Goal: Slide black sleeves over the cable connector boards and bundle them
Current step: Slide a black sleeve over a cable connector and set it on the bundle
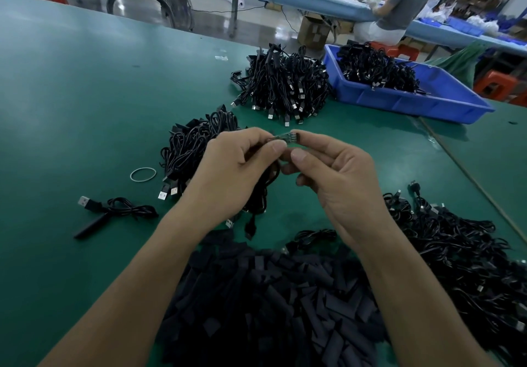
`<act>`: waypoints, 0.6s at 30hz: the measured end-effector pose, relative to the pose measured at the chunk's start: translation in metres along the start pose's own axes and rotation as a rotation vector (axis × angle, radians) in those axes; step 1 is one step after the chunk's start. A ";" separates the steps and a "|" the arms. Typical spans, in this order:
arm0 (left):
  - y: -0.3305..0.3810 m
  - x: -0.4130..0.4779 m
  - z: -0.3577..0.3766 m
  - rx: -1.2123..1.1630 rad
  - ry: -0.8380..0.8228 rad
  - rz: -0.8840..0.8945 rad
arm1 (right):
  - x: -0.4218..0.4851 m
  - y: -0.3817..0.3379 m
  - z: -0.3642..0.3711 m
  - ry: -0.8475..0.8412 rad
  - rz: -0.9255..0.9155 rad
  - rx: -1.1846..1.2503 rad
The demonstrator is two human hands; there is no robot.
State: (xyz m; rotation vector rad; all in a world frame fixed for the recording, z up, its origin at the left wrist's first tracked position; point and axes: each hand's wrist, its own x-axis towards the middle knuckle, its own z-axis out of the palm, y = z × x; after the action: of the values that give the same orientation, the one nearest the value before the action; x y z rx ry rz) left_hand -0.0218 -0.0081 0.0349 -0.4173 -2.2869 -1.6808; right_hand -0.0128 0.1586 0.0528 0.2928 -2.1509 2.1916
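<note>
Both hands are raised over the green table [71,96]. My left hand [231,173] pinches one end of a small connector board [281,137], and my right hand [333,178] pinches its other end between thumb and forefinger. The board's black cable [259,195] hangs below my left hand down to the table. A big heap of flat black sleeves [273,306] lies just under my forearms. Whether a sleeve is on the board I cannot tell.
Cable piles lie behind my hands [194,144], farther back [285,84] and at the right [456,247]. A blue bin [413,101] holds more cables. A rubber band [143,174] and one sleeved cable [114,212] lie at the left. A person sits at a far bench.
</note>
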 end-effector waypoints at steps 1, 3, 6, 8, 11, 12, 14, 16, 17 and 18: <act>-0.002 0.001 -0.001 0.016 0.035 -0.012 | 0.000 0.004 -0.001 0.014 0.004 -0.087; -0.004 0.002 -0.002 0.007 0.107 -0.047 | 0.000 0.015 -0.002 0.027 0.016 -0.320; -0.008 0.004 -0.003 0.037 0.163 -0.077 | -0.005 0.038 0.006 -0.181 0.082 -0.690; -0.010 0.004 -0.003 0.063 0.161 -0.093 | -0.012 0.053 0.020 -0.357 0.136 -0.845; -0.011 0.004 -0.004 0.103 0.147 -0.104 | -0.016 0.066 0.035 -0.482 0.161 -1.000; -0.011 0.004 -0.004 0.120 0.130 -0.111 | -0.017 0.067 0.038 -0.513 0.167 -1.031; -0.012 0.004 -0.004 0.137 0.106 -0.128 | -0.018 0.067 0.041 -0.541 0.194 -1.043; -0.012 0.003 -0.004 0.121 0.106 -0.140 | -0.019 0.068 0.042 -0.533 0.232 -1.012; -0.012 0.004 -0.003 0.108 0.111 -0.143 | -0.019 0.069 0.042 -0.519 0.250 -0.995; -0.011 0.003 -0.003 0.094 0.113 -0.146 | -0.018 0.070 0.042 -0.501 0.261 -0.974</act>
State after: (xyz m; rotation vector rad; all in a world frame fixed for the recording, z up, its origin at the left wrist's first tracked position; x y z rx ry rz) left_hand -0.0290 -0.0139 0.0278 -0.1346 -2.3504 -1.6095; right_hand -0.0029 0.1163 -0.0184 0.5351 -3.3466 0.9298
